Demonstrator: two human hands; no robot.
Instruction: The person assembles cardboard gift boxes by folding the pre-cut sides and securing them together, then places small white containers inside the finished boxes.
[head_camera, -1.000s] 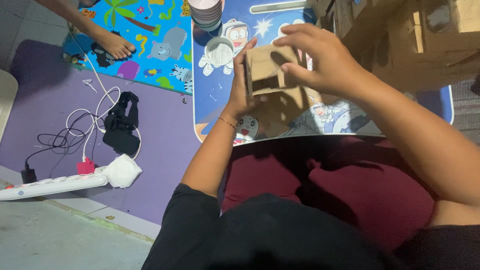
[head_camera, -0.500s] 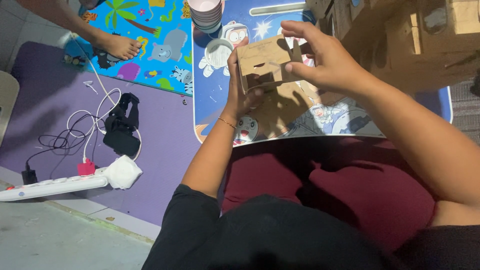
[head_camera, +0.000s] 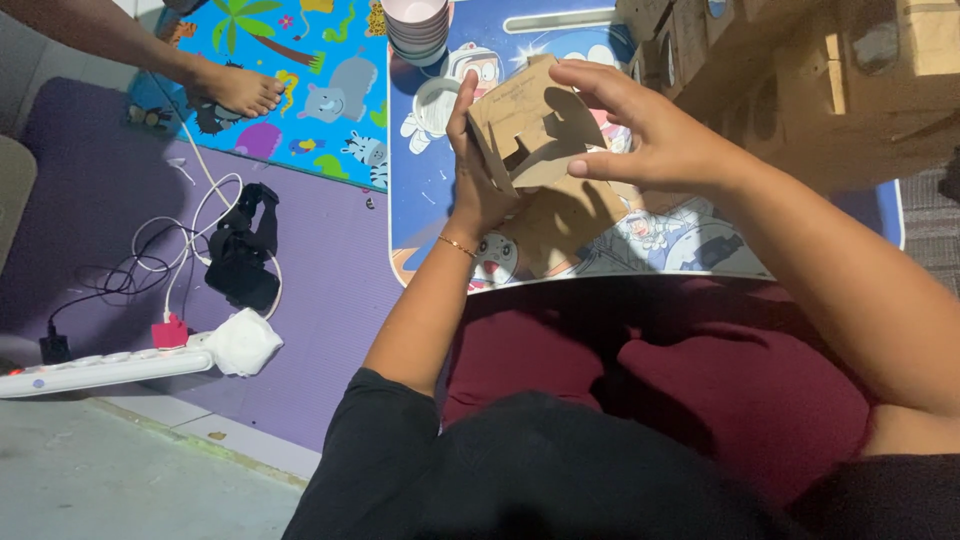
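While both hands are working above the near edge of the desk (head_camera: 420, 200), the left hand (head_camera: 472, 175) is standing upright with its palm pressing flat against the left face of a small brown cardboard box (head_camera: 528, 125), its fingers (head_camera: 462, 100) held together and pointing toward twelve o'clock. The right hand (head_camera: 655, 140) is coming in from three o'clock, its fingers arching over the top flap and its thumb pinching the lower right corner of the box, so the card is being clamped between the two hands rather than resting on anything. The box is sitting tilted, its long axis running roughly from seven o'clock up to one o'clock, with a notched flap hanging open on the side facing the person. The right hand is the nearer one to that loose flap (its thumb is already lying on it), while the left is acting only as a backstop at nine o'clock of the box.

A stack of pale cups (head_camera: 418, 25) is standing at eleven o'clock on the desk, and wooden blocks (head_camera: 800, 70) are piling up at two o'clock. On the purple floor mat (head_camera: 320, 260) at nine o'clock, a white power strip (head_camera: 100, 368) and tangled cables are lying well apart from the hands, and another person's bare foot (head_camera: 235, 88) is resting on a colourful play mat beyond them.
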